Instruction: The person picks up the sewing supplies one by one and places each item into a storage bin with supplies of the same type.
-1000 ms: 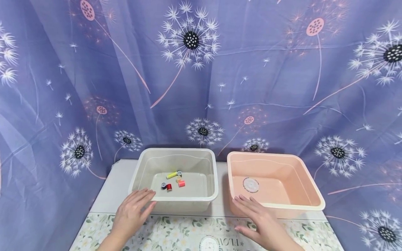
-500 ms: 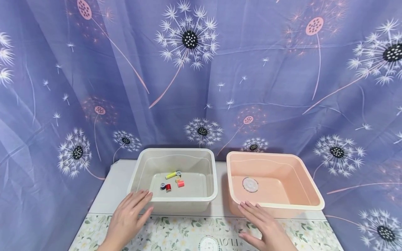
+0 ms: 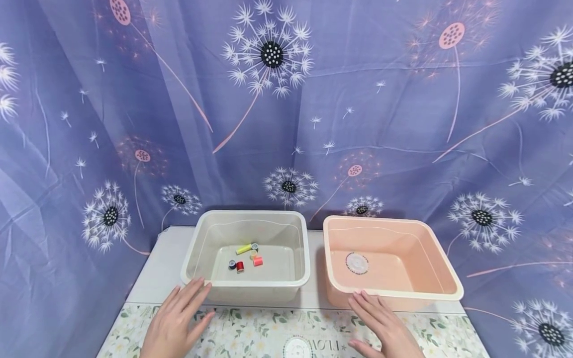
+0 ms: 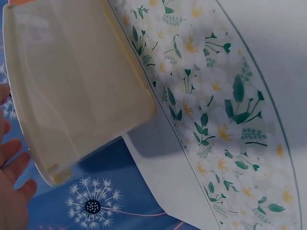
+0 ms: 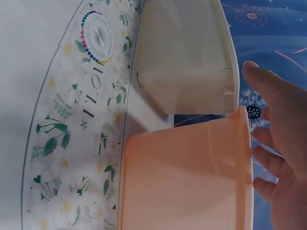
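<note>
My left hand is held with fingers extended near the front left corner of a grey plastic basin. Inside that basin lie several spools of thread, among them a yellow spool, a red spool and a coral spool. Fingers stretched out, my right hand is at the front of a peach plastic basin. A round pin wheel lies on this basin's floor. Neither hand holds anything. Whether the fingertips touch the rims, I cannot tell.
A second pin wheel lies on the floral table mat between the hands, partly cut off in the head view. Behind the basins hangs a blue dandelion-print curtain. A narrow gap separates the two basins.
My left hand has drawn back down and to the left from the grey basin. My right hand has shifted right and slightly toward me. The spools and pin wheels stay put.
</note>
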Demonstrator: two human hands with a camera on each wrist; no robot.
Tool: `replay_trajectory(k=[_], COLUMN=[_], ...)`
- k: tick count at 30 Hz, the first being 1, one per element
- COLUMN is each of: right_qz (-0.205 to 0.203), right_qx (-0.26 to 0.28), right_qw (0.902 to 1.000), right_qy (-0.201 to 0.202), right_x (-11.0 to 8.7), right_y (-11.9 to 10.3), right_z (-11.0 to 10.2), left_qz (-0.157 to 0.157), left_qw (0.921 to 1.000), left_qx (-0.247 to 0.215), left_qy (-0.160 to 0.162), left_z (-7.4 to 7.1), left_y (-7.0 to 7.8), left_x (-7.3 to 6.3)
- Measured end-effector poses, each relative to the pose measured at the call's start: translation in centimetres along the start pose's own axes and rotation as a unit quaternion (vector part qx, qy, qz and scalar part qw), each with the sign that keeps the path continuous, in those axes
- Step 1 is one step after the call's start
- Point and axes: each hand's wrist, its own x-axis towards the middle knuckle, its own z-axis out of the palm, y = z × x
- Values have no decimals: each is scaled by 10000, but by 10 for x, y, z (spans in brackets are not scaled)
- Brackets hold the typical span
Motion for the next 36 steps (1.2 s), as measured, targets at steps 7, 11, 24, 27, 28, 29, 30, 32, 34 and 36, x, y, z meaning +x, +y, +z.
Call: replay_trajectory(k=[7,11,24,27,28,29,30,32,34,36], right_qz=[248,319,1060,1221,1263,1300,1329,1384,1433,1464], right_qx=[-345,-450,-706,-796,-823,-856,-887,-967,-1046,-1114], right_qw=[9989,9981,9915,9887,9878,9871,9864,9849,9832,9818], right_qy=[214,277,-269,-356,-378,-386,-376,-393,-437,-472], right_x=[-14,-20,-42,-47,-48,-50,-51,-54,-56,-58], right_y=[-1,-1,-7,-9,-10,-11,-12,-12,-12,-10], right_z=[1,1,-1,1,1,2,2,2,0,-2], left_qz=[-125,-145,-475,-543,-552,-547,-543,-535,-570,-656], left_qw=[9995,9991,9956,9952,9951,9950,9948,9944,9939,9929], left_qx=[283,367,676,692,709,726,754,801,814,813], left_qy=[-108,-167,-443,-431,-421,-416,-416,-442,-486,-576], left_z=[1,2,11,14,15,17,18,20,21,23], left_y=[5,8,18,20,20,21,22,24,26,29], left_x=[-8,-12,-32,-36,-38,-40,-42,-45,-48,-50])
